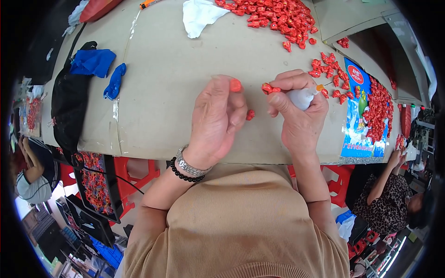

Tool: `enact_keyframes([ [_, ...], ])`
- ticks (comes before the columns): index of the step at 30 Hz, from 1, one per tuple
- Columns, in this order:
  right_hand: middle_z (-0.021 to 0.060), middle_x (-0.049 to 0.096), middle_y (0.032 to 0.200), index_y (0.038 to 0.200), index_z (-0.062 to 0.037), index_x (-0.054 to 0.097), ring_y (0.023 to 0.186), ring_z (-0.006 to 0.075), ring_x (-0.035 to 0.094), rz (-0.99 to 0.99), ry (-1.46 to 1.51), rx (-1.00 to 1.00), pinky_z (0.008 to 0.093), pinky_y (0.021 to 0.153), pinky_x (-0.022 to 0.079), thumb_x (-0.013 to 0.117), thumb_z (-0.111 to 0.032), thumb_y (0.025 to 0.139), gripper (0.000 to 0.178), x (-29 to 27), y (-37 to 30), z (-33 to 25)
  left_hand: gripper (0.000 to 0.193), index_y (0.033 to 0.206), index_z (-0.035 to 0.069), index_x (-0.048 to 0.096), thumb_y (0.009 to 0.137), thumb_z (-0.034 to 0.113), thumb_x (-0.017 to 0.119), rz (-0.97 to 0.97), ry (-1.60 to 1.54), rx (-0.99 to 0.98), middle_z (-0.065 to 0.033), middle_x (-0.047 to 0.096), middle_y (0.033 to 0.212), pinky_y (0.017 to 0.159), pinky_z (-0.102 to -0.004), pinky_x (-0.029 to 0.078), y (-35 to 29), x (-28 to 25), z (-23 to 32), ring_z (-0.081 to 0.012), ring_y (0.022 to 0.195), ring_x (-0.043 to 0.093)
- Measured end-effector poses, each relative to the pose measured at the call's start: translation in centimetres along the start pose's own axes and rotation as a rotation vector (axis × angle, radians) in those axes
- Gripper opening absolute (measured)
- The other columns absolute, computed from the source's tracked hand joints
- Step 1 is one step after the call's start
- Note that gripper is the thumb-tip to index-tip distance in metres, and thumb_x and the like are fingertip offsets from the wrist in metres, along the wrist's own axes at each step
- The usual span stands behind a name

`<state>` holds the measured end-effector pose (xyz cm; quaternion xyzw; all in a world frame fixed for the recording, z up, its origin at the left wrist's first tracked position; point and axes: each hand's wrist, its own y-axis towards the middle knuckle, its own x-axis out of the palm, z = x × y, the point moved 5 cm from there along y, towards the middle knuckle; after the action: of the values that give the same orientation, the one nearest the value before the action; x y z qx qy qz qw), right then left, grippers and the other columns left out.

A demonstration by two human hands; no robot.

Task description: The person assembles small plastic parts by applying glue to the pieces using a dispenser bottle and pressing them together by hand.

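Note:
My left hand (218,118) is closed over the table, pinching a small red plastic piece (235,85) between thumb and fingers. Facing it, my right hand (301,109) pinches another small red piece (270,88) at its fingertips. That same hand also cradles a small white squeeze bottle (301,98) with an orange tip (320,87) against the palm. A loose red piece (251,114) lies on the table by my left fingers. What exactly the red pieces are is too small to tell.
A large heap of red pieces (282,21) lies at the back, near a white cloth (199,17). More pieces (378,111) cover a blue printed sheet (354,139) at right. Blue cloths (95,62) and a black bag (69,109) lie at left. Other people (384,199) sit nearby.

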<state>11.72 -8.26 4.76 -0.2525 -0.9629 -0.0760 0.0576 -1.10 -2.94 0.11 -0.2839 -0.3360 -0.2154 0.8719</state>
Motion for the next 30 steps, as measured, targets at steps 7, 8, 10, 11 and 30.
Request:
enact_keyframes([
  [7,0.0064,0.063,0.084,0.085,0.0008,0.066,0.069,0.0112,0.061,0.029,-0.144,-0.006,0.0222,0.052,0.051,0.069,0.010,0.073,0.016,1.4,-0.2,-0.1,0.029,0.089,0.009,0.055,0.094,0.037,0.055,-0.061,-0.048,0.055,0.0031,0.047,0.066,0.043,-0.0200,0.027,0.3,-0.1,-0.3,-0.0048,0.050,0.035],
  [8,0.0064,0.063,0.084,0.085,0.0008,0.066,0.069,0.0112,0.061,0.027,-0.145,-0.006,0.0222,0.052,0.051,0.069,0.010,0.073,0.016,1.3,-0.2,0.2,0.029,0.089,0.009,0.055,0.094,0.037,0.055,-0.061,-0.049,0.056,0.0031,0.047,0.066,0.043,-0.0200,0.027,0.3,-0.1,-0.3,-0.0048,0.050,0.035],
  [10,0.0068,0.064,0.084,0.085,-0.0007,0.066,0.069,0.0119,0.062,0.023,-0.216,-0.114,0.0228,0.051,0.051,0.071,0.011,0.071,0.019,1.3,-0.3,0.3,0.026,0.088,0.009,0.054,0.094,0.034,0.056,-0.069,-0.052,0.070,0.0033,0.048,0.067,0.043,-0.0195,0.026,0.2,0.0,-0.3,-0.0040,0.050,0.034],
  [11,0.0068,0.064,0.084,0.085,-0.0007,0.066,0.069,0.0119,0.062,0.022,-0.217,-0.115,0.0228,0.051,0.051,0.071,0.011,0.071,0.019,1.3,-0.3,0.3,0.026,0.088,0.009,0.054,0.094,0.034,0.056,-0.070,-0.054,0.071,0.0033,0.048,0.067,0.043,-0.0195,0.026,0.2,0.0,-0.2,-0.0040,0.050,0.034],
  [30,0.0068,0.062,0.074,0.080,-0.0009,0.064,0.063,0.0132,0.060,-0.053,-0.237,-0.093,0.0252,0.052,0.049,0.071,0.006,0.072,0.013,0.8,0.2,1.7,0.019,0.079,0.011,0.048,0.093,0.017,0.059,-0.067,-0.115,0.063,0.0006,0.052,0.066,0.041,-0.0198,0.027,0.4,0.2,-0.5,-0.0045,0.050,0.039],
])
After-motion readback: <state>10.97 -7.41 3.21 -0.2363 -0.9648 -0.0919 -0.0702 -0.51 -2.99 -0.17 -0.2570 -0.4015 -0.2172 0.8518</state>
